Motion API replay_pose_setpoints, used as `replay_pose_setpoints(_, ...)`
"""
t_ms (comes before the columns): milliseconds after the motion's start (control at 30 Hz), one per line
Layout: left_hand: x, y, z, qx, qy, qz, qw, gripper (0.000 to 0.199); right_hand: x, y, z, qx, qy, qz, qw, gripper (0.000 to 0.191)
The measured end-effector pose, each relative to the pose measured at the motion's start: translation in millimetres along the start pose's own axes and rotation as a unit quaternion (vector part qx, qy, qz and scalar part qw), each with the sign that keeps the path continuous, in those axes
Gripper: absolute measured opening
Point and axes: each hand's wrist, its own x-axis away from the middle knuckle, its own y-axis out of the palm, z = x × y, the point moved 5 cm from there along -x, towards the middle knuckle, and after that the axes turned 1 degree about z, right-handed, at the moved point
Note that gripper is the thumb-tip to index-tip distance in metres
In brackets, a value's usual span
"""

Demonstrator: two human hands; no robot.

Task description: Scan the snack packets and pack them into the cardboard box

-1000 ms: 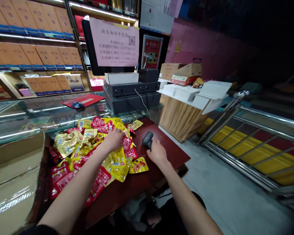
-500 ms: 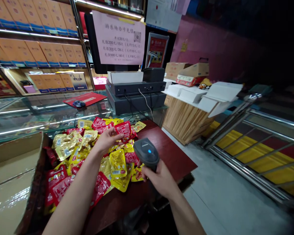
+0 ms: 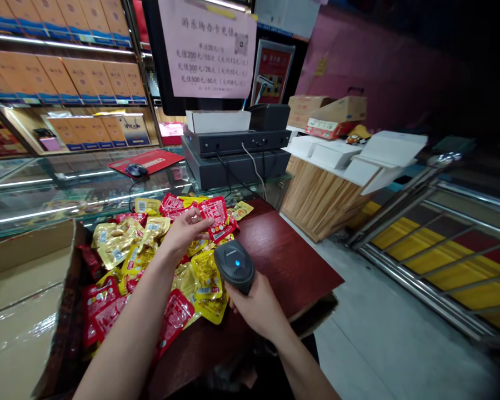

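My left hand [image 3: 188, 228] pinches the edge of a red snack packet [image 3: 215, 215], raised slightly over the pile. In my right hand [image 3: 256, 303] is a dark barcode scanner [image 3: 234, 265] with a blue light on top; its head points toward the packets. Red, gold and yellow packets lie heaped on the dark red tabletop [image 3: 291, 255], among them a yellow packet [image 3: 207, 272] just left of the scanner. My left forearm covers part of the heap.
An open cardboard box [image 3: 20, 311] stands at the left. Behind are a glass counter [image 3: 79, 191], a mouse [image 3: 136, 170], a cash drawer [image 3: 237, 166] and a monitor with a paper sign [image 3: 210, 50]. A metal railing [image 3: 450, 244] runs along the right.
The scanner has moved left and its head is turned more toward the packets. The red packet is tilted differently in my left hand. The whole view has shifted slightly.
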Motion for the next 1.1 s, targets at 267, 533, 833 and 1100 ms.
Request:
replay_pose_setpoints(267,1.1,-0.6,1.5,-0.015,-0.017,0.011,1.000,0.063,-4.9,3.7,1.0,0.014,-0.003,0.007,1.000,0.021)
replay_pose_setpoints(533,1.5,-1.1,2.7,-0.010,-0.017,0.019,1.000,0.063,-7.6,7.2,5.2,0.001,-0.023,0.005,1.000,0.027)
replay_pose_setpoints(833,1.4,-1.6,5.2,-0.046,0.009,0.019,0.999,0.057,-7.9,6.0,4.0,0.010,-0.019,0.011,1.000,0.027)
replay_pose_setpoints(1100,4.1,0.0,5.5,-0.021,0.001,0.017,1.000,0.060,-6.1,1.1,9.6,-0.011,-0.011,0.021,1.000,0.027)
